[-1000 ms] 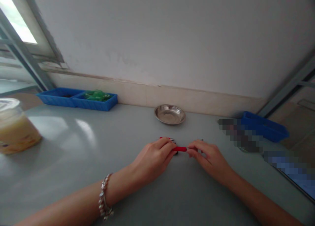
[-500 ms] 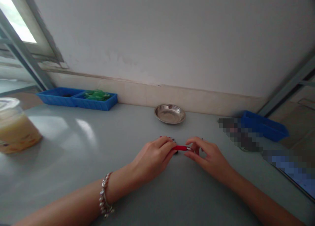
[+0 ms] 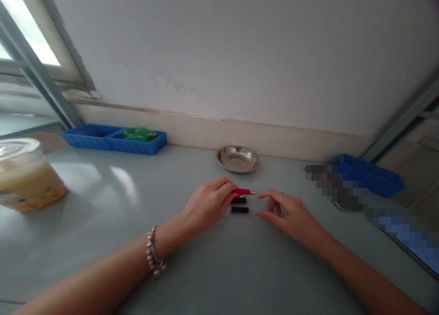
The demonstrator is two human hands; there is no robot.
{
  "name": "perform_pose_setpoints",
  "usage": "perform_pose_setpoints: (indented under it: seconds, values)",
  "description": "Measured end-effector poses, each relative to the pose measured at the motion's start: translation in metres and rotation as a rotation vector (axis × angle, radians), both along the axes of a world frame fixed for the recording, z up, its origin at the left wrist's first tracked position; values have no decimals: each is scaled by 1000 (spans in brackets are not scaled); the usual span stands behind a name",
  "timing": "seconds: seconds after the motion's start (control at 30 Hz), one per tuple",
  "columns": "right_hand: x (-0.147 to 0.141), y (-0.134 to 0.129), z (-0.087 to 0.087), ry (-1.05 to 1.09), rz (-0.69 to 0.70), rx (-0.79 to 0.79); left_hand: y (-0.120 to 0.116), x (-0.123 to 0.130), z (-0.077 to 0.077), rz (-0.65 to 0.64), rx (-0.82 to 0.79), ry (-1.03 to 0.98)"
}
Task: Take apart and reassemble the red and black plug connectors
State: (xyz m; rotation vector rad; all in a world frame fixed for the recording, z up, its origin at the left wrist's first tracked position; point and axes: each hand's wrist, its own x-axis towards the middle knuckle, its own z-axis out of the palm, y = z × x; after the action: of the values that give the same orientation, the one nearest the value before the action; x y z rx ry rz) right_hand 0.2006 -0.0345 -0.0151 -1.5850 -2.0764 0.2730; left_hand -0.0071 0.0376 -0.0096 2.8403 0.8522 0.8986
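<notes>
My left hand (image 3: pixel 211 203), with a beaded bracelet (image 3: pixel 152 253) at the wrist, is closed on a red pen (image 3: pixel 244 192) whose silver tip points right. Just below the pen, a short black piece (image 3: pixel 240 200) is partly covered by my fingers. A second black piece (image 3: pixel 240 210) lies on the grey table nearer to me. To the right of the pen tip, my right hand (image 3: pixel 286 212) is held with thumb and forefinger apart and nothing between them. Its other fingers are curled.
A round metal dish (image 3: pixel 238 159) sits near the wall. At the back left is a blue tray (image 3: pixel 137 146) holding green material. A lidded cup (image 3: pixel 29 178) stands at the left. Another blue tray (image 3: pixel 370 175) and blurred items, including a screen-like device (image 3: pixel 404 237), are at the right.
My left hand has moved slightly up and away with the red pen, leaving the pen tip farther from my right hand. Two black pieces now show below it. My right thumb and forefinger have spread wider.
</notes>
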Motion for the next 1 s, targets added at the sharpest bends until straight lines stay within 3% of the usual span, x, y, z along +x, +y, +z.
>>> perform_pose_setpoints:
  seconds: [0.13, 0.23, 0.47, 0.73, 1.0]
  values:
    - [24, 7, 1, -88, -78, 33, 22, -6, 0, 268, -48, 40]
    - [44, 11, 2, -125, -169, 77, 29, -6, -5, 339, -79, 87]
    - [68, 16, -5, -176, -262, 94, 30, 0, -13, 281, -165, 158]
    - [62, 27, -28, -327, -313, 108, 29, 5, -10, 210, -234, 168]
    - [64, 28, -30, -321, -318, 120, 27, 1, -6, 161, -289, 196]
